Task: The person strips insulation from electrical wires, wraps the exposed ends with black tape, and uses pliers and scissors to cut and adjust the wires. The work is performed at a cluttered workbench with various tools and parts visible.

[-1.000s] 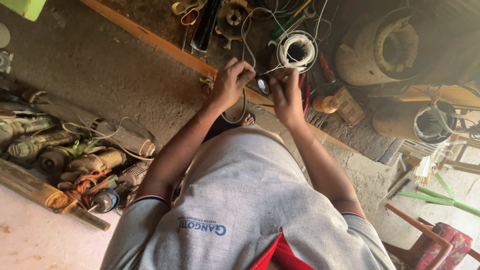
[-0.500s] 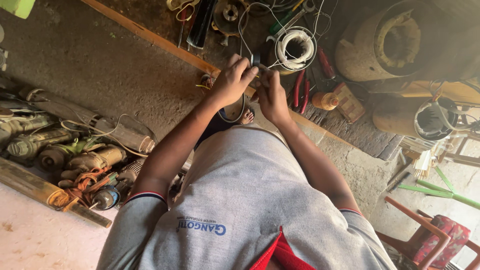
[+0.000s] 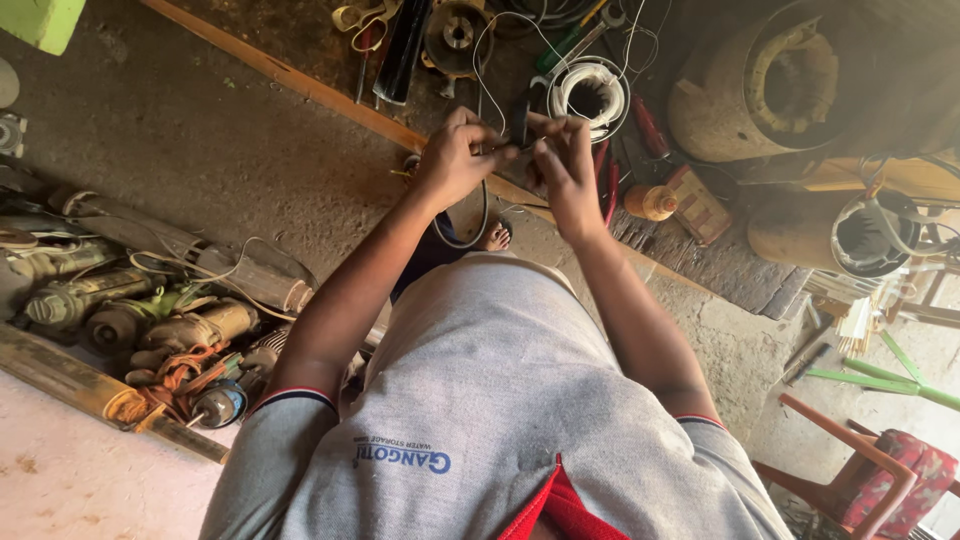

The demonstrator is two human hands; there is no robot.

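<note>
Rough concrete floor (image 3: 200,170) spreads below, with a wooden plank (image 3: 300,85) edging a cluttered work strip at the top. Both hands are raised close together over that edge: the left hand (image 3: 455,160) and right hand (image 3: 565,170) are each pinched shut on a small dark part (image 3: 520,125) with a thin wire (image 3: 480,215) looping down from it. Compared with a moment ago, the hands have come up higher and drawn nearer each other, the part now gripped between the fingertips rather than low by the plank, which suggests closer fiddling with it. Just beyond lies a white wire coil (image 3: 590,95); old motors (image 3: 150,320) are heaped along the floor's left edge, and a red chair (image 3: 880,470) sits at the bottom right corner
</note>
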